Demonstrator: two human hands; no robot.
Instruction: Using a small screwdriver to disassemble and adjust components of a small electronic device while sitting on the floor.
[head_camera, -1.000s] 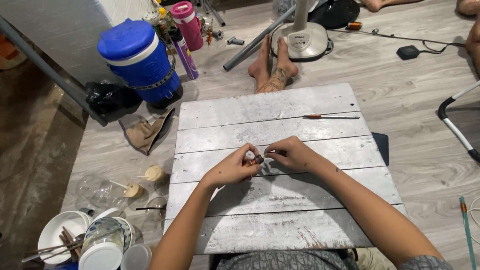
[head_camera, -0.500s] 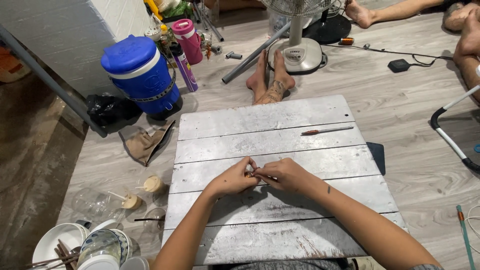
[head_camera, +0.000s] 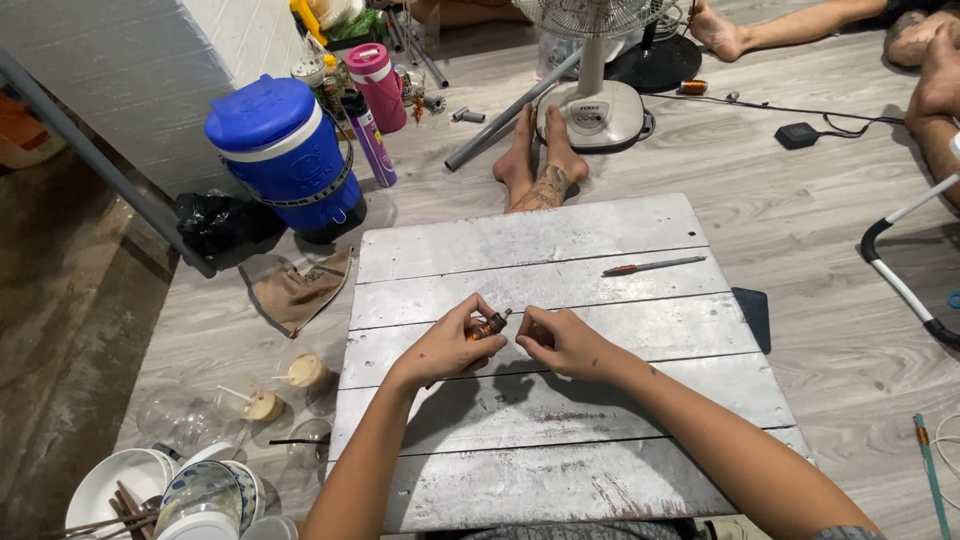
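Over the middle of a low grey plank table (head_camera: 600, 230), my left hand (head_camera: 448, 343) pinches a small brown cylindrical part (head_camera: 488, 325) with a thin metal tip. My right hand (head_camera: 562, 340) sits just right of it with fingers curled; a thin wire seems to run from its fingertips to the part's tip. Both forearms reach in from the bottom edge. A slim orange-handled tool (head_camera: 652, 266) lies on the table's far right plank, away from both hands.
A blue water cooler (head_camera: 283, 150), pink bottle (head_camera: 381, 85) and purple can stand at the back left. A standing fan's base (head_camera: 597, 112) and another person's feet (head_camera: 537, 170) lie beyond the table. Bowls and cups (head_camera: 170, 490) sit at the lower left; a dark pad (head_camera: 753, 315) lies beside the table's right edge.
The view has tilted so the table sits lower in frame. My hands stay together on the small part, with the right fingers now drawn slightly off to the right.
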